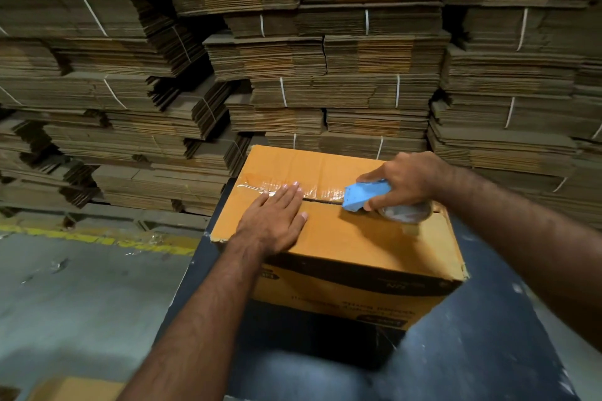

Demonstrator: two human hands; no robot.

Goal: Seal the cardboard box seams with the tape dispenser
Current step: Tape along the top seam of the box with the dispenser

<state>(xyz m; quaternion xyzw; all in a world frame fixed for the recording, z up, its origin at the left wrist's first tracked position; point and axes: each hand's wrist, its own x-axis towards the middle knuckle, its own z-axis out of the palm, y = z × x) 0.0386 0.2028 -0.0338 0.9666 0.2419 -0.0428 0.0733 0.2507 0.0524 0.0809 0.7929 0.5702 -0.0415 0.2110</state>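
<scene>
An orange-brown cardboard box stands on a dark table, its top flaps closed along a middle seam. Clear tape covers the left part of that seam, from the box's left edge to the dispenser. My left hand lies flat on the top, fingers together, with its fingertips on the taped seam. My right hand grips a blue tape dispenser with a clear tape roll, pressed onto the seam at the right half of the box.
The dark table holds the box. Tall stacks of bundled flat cardboard fill the whole background. Grey concrete floor with a yellow line lies to the left. Another cardboard piece shows at the bottom left.
</scene>
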